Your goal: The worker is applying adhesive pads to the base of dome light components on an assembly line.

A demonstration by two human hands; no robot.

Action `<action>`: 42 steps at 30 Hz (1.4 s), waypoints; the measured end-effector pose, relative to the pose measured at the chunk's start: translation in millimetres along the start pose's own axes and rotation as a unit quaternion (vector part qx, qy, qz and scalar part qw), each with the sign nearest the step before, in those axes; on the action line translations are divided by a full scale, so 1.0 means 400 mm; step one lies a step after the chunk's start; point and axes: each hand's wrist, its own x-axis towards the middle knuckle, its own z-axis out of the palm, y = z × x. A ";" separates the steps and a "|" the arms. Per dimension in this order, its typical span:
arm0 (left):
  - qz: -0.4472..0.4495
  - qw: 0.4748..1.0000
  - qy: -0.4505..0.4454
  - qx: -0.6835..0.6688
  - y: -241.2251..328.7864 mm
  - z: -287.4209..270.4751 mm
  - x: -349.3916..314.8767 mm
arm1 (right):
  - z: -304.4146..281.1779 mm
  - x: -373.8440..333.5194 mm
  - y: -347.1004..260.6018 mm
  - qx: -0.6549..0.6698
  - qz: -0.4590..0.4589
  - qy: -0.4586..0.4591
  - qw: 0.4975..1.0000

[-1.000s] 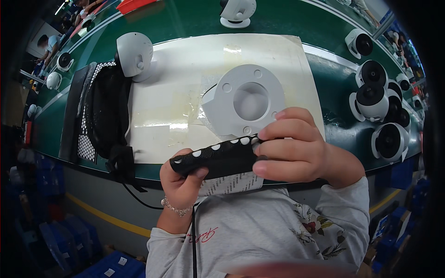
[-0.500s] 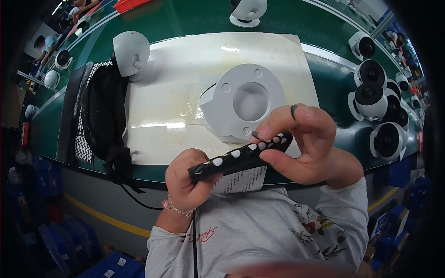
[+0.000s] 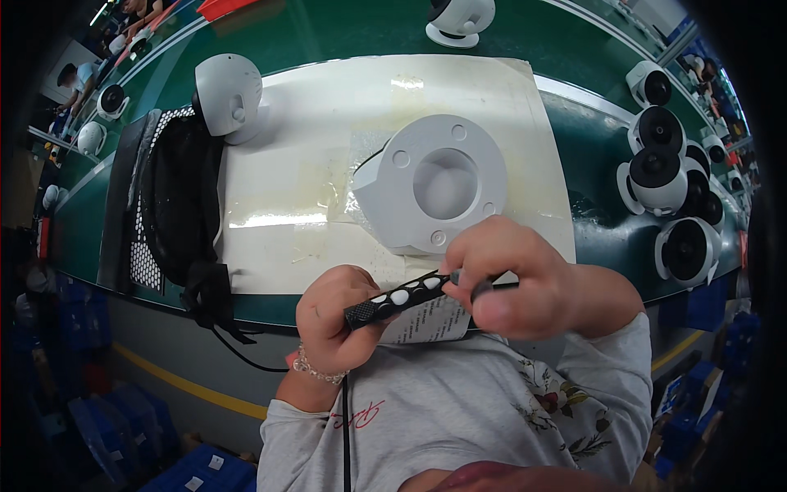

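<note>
My left hand (image 3: 338, 316) is closed on the left end of a black sheet with white round spots (image 3: 400, 297), bent and held edge-up in front of my body. A white printed backing (image 3: 426, 321) shows below it. At the sheet's other end, my right hand (image 3: 520, 283) is closed in a pinch, with a small dark round pad (image 3: 482, 289) at its fingertips, partly blurred. Just beyond my hands, a white camera base (image 3: 389, 209) lies on the mat. It has a large round hollow and several small round recesses in its face.
A cream mat (image 3: 279, 189) covers the green bench. On its left lies a black pouch (image 3: 182, 197) near a white camera (image 3: 229, 94). Several white cameras with black fronts (image 3: 689, 250) stand at the right. Another camera (image 3: 459, 20) stands at the back, beside a red tray (image 3: 225, 6) further left.
My right hand has come down and toward me, its raised fingers folding into a pinch at the sheet's end. The sheet has dipped slightly; my left hand still holds it.
</note>
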 end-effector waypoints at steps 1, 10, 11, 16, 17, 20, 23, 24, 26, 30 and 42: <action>-0.020 1.000 -0.001 -0.014 0.003 -0.001 0.000 | -0.004 0.006 -0.001 0.004 0.003 -0.017 1.000; -0.092 0.993 0.031 -0.073 0.007 0.008 -0.005 | 0.006 0.003 0.026 0.045 -0.116 0.004 0.992; -0.129 0.989 0.024 -0.072 0.008 0.008 -0.003 | 0.010 0.005 0.028 0.009 -0.204 0.028 0.978; -0.034 0.999 -0.027 -0.009 -0.013 0.007 0.006 | -0.034 0.012 0.042 -0.083 -0.029 0.084 0.993; 0.032 0.998 0.002 0.048 -0.015 0.023 0.012 | -0.057 0.027 0.061 -0.137 -0.006 0.092 0.986; 0.137 0.983 -0.018 0.122 -0.048 0.032 0.020 | -0.060 0.033 0.117 0.007 0.041 0.168 0.985; 0.130 0.984 -0.036 0.112 -0.057 0.040 0.015 | -0.065 0.042 0.128 -0.010 0.108 0.132 0.985; 0.130 0.984 -0.035 0.112 -0.058 0.040 0.014 | -0.064 0.043 0.127 -0.010 0.107 0.131 0.986; 0.139 0.982 -0.029 0.128 -0.063 0.042 0.011 | -0.063 0.043 0.119 -0.025 0.121 0.127 0.984; 0.145 0.982 -0.022 0.122 -0.073 0.045 0.009 | -0.077 0.051 0.076 -0.202 0.099 0.023 0.974; 0.137 0.984 -0.020 0.112 -0.074 0.047 0.009 | -0.019 0.108 0.063 -0.014 0.195 0.024 0.980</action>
